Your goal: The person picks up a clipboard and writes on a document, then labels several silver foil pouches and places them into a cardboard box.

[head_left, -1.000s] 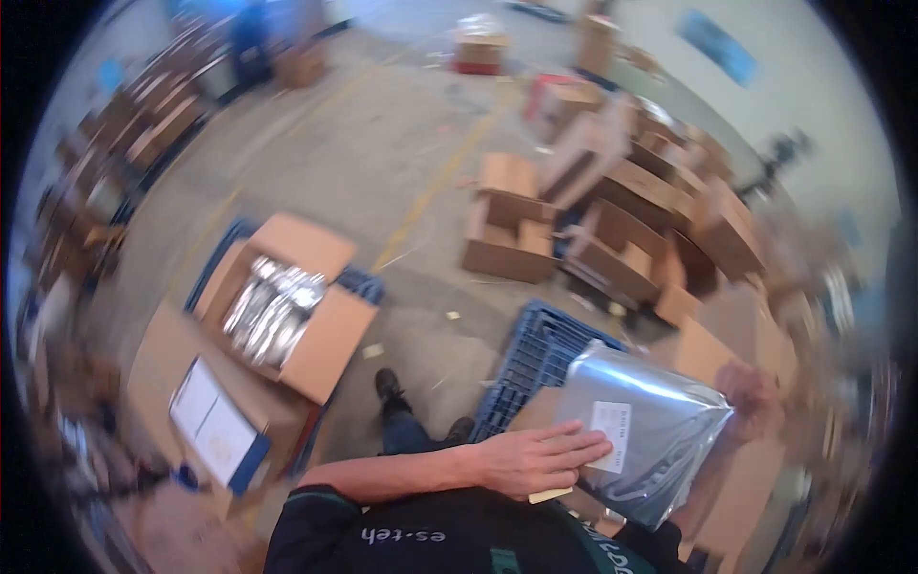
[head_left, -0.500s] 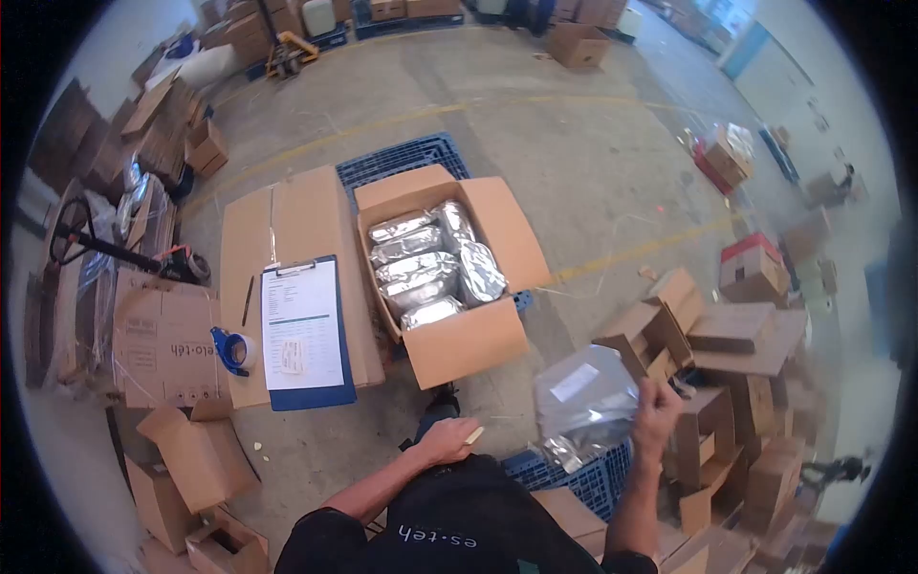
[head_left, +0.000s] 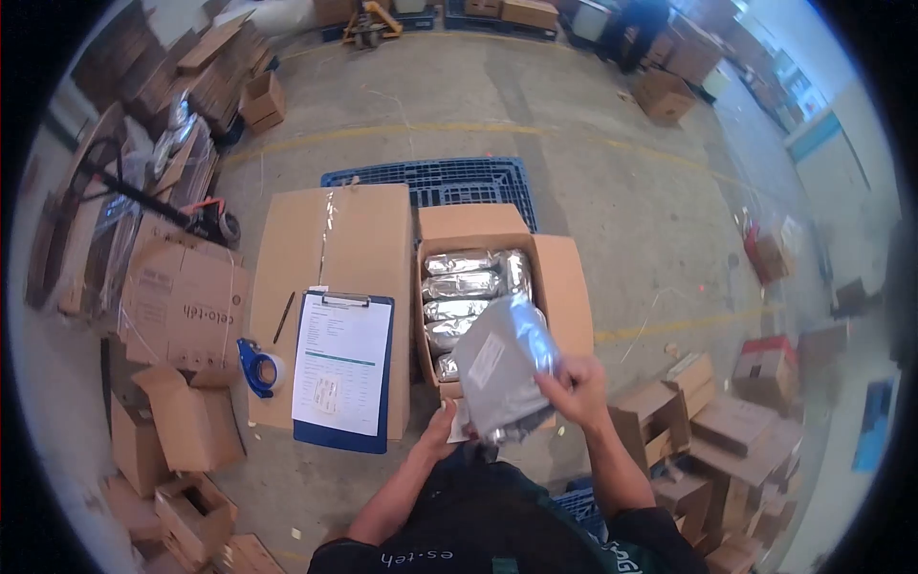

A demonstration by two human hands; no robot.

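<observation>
My right hand (head_left: 579,390) grips the edge of a silver foil bag (head_left: 507,364) with a white label on it. The bag is tilted over the near end of an open cardboard box (head_left: 564,297) and hides part of its contents. Inside the box, several silver foil packs (head_left: 461,285) are lined up. My left hand (head_left: 440,430) is closed at the box's near left corner, beside the bag's lower edge. A small pale piece (head_left: 461,423) shows at its fingers, too indistinct to name.
Left of the open box, a large closed carton (head_left: 368,225) bears a clipboard (head_left: 339,438) with papers, a pen (head_left: 284,318) and a blue tape dispenser (head_left: 256,368). A blue pallet (head_left: 459,182) lies beneath. Loose cartons (head_left: 736,421) crowd the right; more (head_left: 196,430) stand left.
My right hand has brought the foil bag leftward from beside the box to over its near end. My left hand has moved up to the box's near corner. The camera view has shifted.
</observation>
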